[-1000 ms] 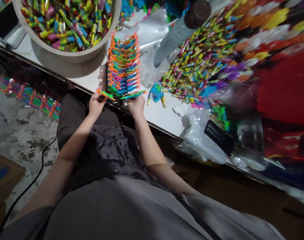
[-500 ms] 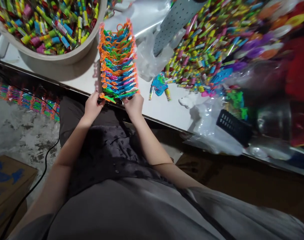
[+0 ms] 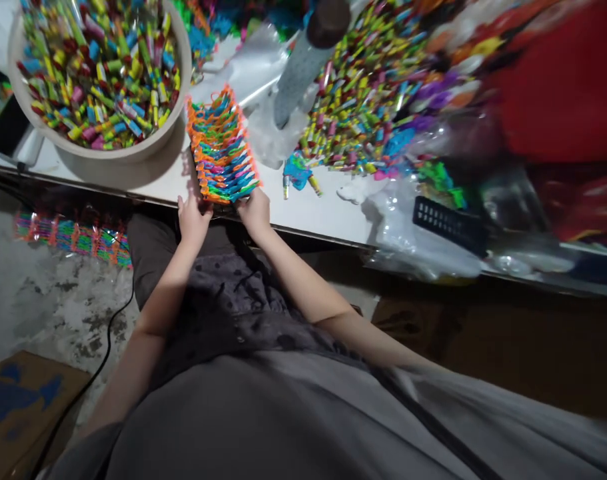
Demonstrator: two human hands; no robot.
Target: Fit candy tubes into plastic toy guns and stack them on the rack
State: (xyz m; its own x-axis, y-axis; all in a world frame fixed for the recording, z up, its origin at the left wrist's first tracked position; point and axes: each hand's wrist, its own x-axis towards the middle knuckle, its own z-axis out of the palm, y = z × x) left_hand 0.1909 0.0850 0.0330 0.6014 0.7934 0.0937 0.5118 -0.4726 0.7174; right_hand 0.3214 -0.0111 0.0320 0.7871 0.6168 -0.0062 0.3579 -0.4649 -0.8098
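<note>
A long stack of bright plastic pieces (image 3: 223, 157), blue, green and pink with orange ends, stands in tight rows near the table's front edge. My left hand (image 3: 194, 220) is at its near left corner, fingers curled against the end. At the near right corner my right hand (image 3: 254, 212) has its fingers closed on the last pieces. The fingertips of both hands are partly hidden behind the stack's end. To the right lies a blue plastic piece with two small tubes (image 3: 298, 172), apart from the hands.
A round basin (image 3: 118, 155) full of small coloured tubes stands at left. A heap of similar tubes (image 3: 353, 100) covers the back right, beside a grey dotted cylinder (image 3: 296, 80). Clear plastic bags and a black slotted basket (image 3: 448, 223) sit at right. A cable (image 3: 108, 340) crosses the floor.
The view has shifted, showing more of the basin and the table's back. The green piece at the stack's near end, earlier spread between my hands, now sits closer against the rows.
</note>
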